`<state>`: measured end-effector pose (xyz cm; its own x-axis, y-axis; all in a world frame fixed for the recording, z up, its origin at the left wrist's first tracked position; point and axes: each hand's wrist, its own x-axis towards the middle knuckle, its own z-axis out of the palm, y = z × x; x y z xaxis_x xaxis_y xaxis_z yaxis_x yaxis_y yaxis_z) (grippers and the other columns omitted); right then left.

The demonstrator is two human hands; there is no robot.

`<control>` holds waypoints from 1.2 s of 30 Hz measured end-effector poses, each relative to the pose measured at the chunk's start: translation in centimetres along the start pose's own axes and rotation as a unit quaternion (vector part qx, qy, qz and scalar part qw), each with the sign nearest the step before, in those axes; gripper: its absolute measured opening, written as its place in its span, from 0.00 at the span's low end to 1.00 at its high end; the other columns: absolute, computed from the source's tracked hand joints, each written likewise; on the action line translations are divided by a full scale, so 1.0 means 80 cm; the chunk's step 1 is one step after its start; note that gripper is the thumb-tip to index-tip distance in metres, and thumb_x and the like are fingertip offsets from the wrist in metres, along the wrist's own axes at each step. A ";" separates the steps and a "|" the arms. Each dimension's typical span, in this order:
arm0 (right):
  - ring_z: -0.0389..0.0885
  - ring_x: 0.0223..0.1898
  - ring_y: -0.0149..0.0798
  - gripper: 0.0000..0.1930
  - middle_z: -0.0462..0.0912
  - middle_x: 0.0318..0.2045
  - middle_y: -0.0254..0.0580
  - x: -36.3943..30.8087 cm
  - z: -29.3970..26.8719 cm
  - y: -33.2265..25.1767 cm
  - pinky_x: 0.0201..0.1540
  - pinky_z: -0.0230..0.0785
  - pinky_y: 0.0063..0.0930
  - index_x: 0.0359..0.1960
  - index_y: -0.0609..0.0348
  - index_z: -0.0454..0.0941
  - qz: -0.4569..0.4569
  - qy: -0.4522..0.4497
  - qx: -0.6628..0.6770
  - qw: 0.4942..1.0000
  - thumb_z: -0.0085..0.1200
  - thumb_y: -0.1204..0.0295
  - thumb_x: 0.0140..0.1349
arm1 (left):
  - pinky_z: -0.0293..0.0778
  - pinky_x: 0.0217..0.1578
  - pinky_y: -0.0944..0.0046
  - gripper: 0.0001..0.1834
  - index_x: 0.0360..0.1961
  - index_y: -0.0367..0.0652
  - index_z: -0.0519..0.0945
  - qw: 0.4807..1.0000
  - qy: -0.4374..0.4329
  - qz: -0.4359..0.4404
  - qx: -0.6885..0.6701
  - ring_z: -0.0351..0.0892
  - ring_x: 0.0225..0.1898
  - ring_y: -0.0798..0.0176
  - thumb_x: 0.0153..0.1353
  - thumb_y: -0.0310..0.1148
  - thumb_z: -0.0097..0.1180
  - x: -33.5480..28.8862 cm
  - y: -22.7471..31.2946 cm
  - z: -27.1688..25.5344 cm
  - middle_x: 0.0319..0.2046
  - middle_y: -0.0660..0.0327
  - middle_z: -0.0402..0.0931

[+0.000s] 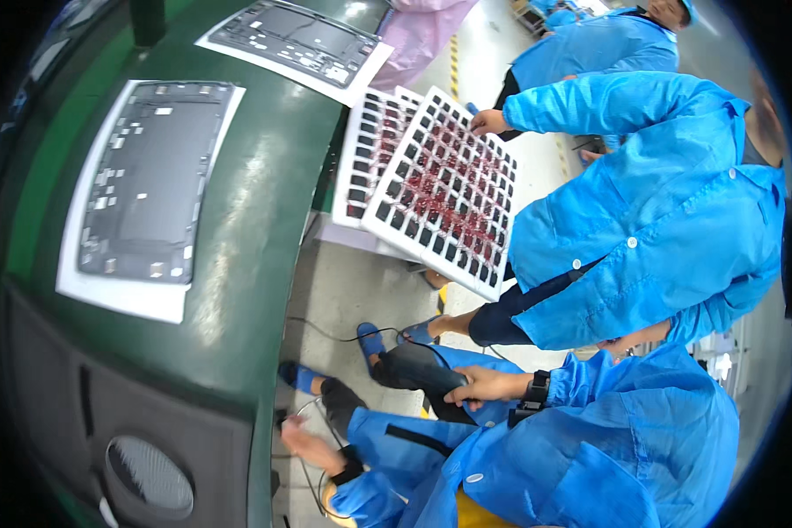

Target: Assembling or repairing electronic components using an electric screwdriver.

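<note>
My right hand (488, 387), with a black wristband, is wrapped round a dark handheld device (442, 377) with a rounded end, held low before my body. A black cable (348, 338) runs toward it. Beside the green table's edge is my left hand (315, 447), also banded in black. Its fingers look curled at the tips, where a small dark thing shows; blur hides what it is. A thin looped cord (312, 480) passes close by it.
On the green table (264, 211) lie two dark electronic panels (150, 185) (295, 40) on white sheets, and a black case (123, 422). A co-worker (625, 211) in blue stands by white trays (444, 189) of black parts with red wires, one hand (491, 123) touching them. Another person (598, 48) stands behind.
</note>
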<state>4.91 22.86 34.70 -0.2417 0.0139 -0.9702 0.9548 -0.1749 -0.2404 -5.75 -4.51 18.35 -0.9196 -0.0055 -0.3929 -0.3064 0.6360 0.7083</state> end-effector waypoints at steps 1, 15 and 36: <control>0.71 0.17 0.23 0.14 0.74 0.22 0.32 -0.010 0.009 -0.008 0.17 0.62 0.15 0.37 0.59 0.68 0.014 0.000 0.075 0.997 0.56 0.64 0.56 | 0.64 0.40 0.58 0.22 0.28 0.34 0.73 0.982 0.137 0.022 -0.129 0.70 0.32 0.56 0.67 0.40 0.31 -0.029 0.009 0.029 0.27 0.54 0.72; 0.74 0.24 0.28 0.11 0.77 0.29 0.39 -0.058 -0.027 0.036 0.18 0.64 0.16 0.37 0.60 0.70 0.028 -0.161 0.257 0.952 0.54 0.68 0.57 | 0.66 0.49 0.59 0.14 0.38 0.38 0.77 0.941 -0.165 0.171 -0.243 0.71 0.48 0.52 0.47 0.24 0.60 -0.351 0.252 0.020 0.43 0.55 0.74; 0.71 0.11 0.33 0.10 0.75 0.14 0.43 -0.046 -0.056 0.307 0.12 0.60 0.26 0.19 0.65 0.76 -0.076 0.023 -0.703 0.707 0.56 0.69 0.44 | 0.71 0.23 0.69 0.16 0.27 0.33 0.78 0.661 0.360 -0.428 -0.501 0.75 0.23 0.68 0.59 0.38 0.49 -1.047 -0.224 0.242 0.23 0.57 0.77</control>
<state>30.01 22.95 32.22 -0.3844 -0.0347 -0.9225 0.1552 0.9827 -0.1016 81.53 -0.51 27.20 -0.0733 -0.6274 -0.7753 -0.4674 -0.6651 0.5824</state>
